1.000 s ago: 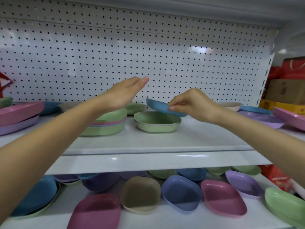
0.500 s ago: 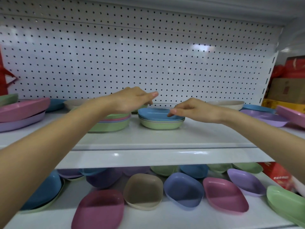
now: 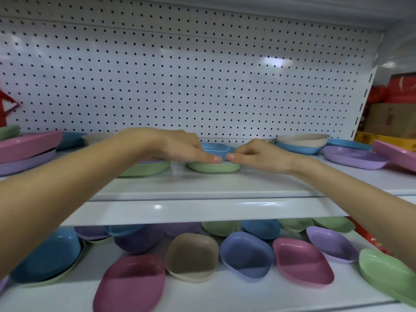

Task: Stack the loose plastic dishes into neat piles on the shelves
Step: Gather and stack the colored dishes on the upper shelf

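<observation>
Head view, setting: I am looking at a white upper shelf backed by a dotted pegboard, with a lower shelf beneath it.
Task thing: a blue dish sits nested on top of a green dish, mid-shelf on the upper level.
Left hand: it reaches in from the left, fingers bent down over the blue dish's left edge, one fingertip against the near rim, holding the dish.
Right hand: it reaches in from the right, fingers curled, one fingertip on the same near rim, gripping the dish. The two fingertips nearly meet.
Neighbouring pile: a green-bottomed stack stands just left of the pair, partly hidden by my left wrist.
Far right, upper shelf: a cream dish rests in another blue one.
Lower shelf: loose dishes lie scattered, among them a tan dish, a periwinkle dish, a pink dish and a maroon dish.
</observation>
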Action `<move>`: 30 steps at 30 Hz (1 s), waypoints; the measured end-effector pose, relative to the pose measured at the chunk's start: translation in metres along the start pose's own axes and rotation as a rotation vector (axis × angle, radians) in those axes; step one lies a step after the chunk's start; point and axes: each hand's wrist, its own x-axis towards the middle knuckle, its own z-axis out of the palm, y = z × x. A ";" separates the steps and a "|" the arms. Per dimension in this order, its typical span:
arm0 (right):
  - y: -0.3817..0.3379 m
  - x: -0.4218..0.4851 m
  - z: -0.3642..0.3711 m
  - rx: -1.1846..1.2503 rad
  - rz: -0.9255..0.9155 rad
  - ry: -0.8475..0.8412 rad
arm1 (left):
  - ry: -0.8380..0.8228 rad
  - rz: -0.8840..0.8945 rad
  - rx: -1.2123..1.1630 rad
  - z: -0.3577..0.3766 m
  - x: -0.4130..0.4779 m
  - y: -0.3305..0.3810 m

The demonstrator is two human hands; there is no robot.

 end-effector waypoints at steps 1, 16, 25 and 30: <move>0.000 0.000 -0.001 0.007 0.002 -0.007 | -0.006 0.007 -0.003 -0.001 0.001 0.001; 0.081 -0.063 -0.086 -0.166 0.232 0.241 | 0.217 0.155 -0.061 0.013 0.042 0.059; 0.133 -0.113 -0.108 -0.241 0.305 0.153 | 0.169 0.278 -0.130 0.024 0.118 0.129; 0.150 -0.126 -0.127 -0.275 0.296 0.119 | 0.183 0.306 -0.127 0.020 0.165 0.156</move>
